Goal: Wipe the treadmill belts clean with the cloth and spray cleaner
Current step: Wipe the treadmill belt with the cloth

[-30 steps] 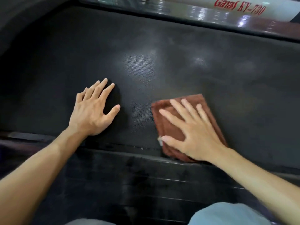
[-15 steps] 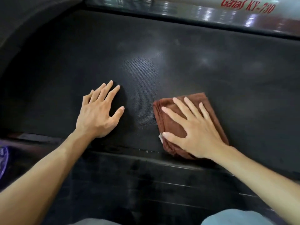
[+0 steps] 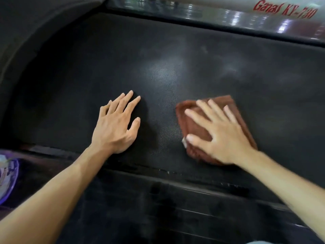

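Treadmill belt [image 3: 175, 64] fills most of what you see, a black textured surface with pale hazy patches of glare across its middle, and both of your hands are down on it. Your right hand [image 3: 218, 134] lies flat on the brown cloth [image 3: 195, 127], fingers straight and spread, the thumb reaching out past the cloth's left edge where a small white tag shows; the hand is a little blurred. The cloth is folded into a rough rectangle and sits flat on the belt, close to its near edge and right of centre. Your left hand [image 3: 116, 124] rests palm down on the bare belt, well apart from the cloth, with its fingers straight and fanned and the thumb held out to the side. It holds nothing. Along the near edge of the belt runs a dark side rail [image 3: 158, 205] with faint ridges along its length. At the far edge sits a glossy side rail [image 3: 219, 13] catching bright reflections, and on it you can read red lettering [image 3: 283, 9], "Ganas KY-730". At upper left, a dark curved housing [image 3: 35, 23] bends round the end of the belt. At the far left edge, a purple-rimmed object [image 3: 8, 178] shows only in part, too cropped and blurred to name.
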### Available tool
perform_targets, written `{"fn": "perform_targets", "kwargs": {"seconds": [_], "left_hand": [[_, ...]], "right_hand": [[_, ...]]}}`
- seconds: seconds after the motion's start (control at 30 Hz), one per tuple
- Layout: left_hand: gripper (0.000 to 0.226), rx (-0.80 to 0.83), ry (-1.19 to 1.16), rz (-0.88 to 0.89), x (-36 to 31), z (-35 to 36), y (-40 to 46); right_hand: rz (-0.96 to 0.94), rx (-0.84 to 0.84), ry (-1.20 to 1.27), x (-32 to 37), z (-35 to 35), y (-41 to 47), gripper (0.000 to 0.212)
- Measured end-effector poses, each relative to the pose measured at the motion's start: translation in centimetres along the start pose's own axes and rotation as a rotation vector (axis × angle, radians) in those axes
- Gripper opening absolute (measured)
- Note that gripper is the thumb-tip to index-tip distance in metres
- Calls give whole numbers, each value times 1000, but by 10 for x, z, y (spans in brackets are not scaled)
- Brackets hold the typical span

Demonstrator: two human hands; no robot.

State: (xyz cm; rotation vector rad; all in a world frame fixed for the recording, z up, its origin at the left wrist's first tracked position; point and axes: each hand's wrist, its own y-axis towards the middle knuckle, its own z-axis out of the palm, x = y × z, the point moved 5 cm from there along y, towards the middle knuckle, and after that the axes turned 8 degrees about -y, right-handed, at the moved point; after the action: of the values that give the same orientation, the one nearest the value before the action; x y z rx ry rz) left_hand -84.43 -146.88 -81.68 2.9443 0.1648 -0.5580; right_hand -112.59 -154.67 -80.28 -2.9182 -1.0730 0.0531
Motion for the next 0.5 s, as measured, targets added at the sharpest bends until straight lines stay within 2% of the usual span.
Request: {"fn": "perform_targets", "kwargs": {"seconds": [0.1,0.17,0.27,0.37,0.43,0.5], "left_hand": [[70,-1,-11,2,0,1,0],[75,-14,-37,-8,2,0,0],[80,-22,-73,-17,2,-2,-2],[82,-40,-125,-35,2,-5,-4],[84,-45,-150,-37,0,-7,-4],[85,-52,-148,-33,-2,-10,-5]], "right_hand": [[265,27,6,-32,-1,78,87],[292,30,12,-23,-3,140,84],[142,-10,-9,31,-5,179,76],[-124,-15,-9,94,-3,162,70],[-260,-50,134,111,-8,144,66],[-202,-192,392,103,-22,135,59]]}}
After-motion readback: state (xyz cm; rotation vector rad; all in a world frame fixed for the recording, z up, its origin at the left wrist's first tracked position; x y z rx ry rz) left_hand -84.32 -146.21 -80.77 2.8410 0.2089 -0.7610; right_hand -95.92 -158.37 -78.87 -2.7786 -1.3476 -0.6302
